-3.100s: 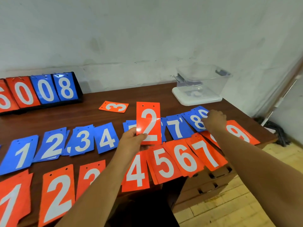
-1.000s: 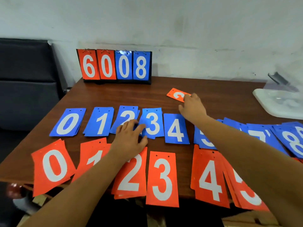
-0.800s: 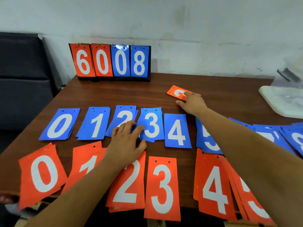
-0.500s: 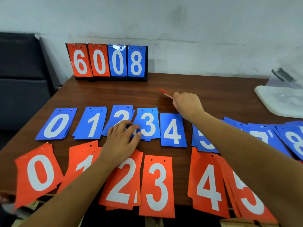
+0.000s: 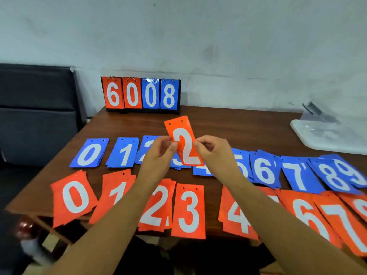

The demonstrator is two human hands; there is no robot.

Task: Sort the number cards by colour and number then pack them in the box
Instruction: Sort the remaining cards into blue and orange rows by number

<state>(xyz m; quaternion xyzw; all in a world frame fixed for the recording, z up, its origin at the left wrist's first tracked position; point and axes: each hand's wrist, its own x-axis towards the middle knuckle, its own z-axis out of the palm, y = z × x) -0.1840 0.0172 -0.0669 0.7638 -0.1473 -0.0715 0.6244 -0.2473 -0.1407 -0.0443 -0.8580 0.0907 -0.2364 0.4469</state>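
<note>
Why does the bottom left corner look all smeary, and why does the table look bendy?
Head view: the bottom left corner is blurred, so what lies there cannot be told; the wide-angle lens bows the table edges and stretches the orange 7 at the right; the clear box is hazy with faint glare; the held orange 2 stays fairly sharp.

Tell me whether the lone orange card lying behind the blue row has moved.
Yes. The orange card is lifted off the table, held by both hands, nearer than before relative to the scoreboard.
</note>
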